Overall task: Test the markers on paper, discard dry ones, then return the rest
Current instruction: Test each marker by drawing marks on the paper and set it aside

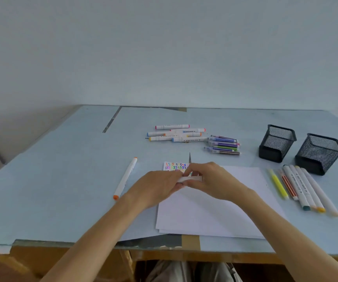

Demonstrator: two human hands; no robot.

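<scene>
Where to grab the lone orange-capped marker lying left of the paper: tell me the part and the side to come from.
Grip the orange-capped marker at mid-barrel, probably from above with the left hand. It lies flat on the table, slanted, nothing beside it, so fingers can straddle its white body; the caps at the ends might pull off.

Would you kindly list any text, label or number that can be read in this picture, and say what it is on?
Paper, top left corner: rows of coloured scribbles that look like "3" or "S" repeated; test marks, not clear words.
White markers at the back: dark printed labels, too blurred to read.
White markers at the right: printed labels, also too blurred.
Nothing else carries text.
</scene>
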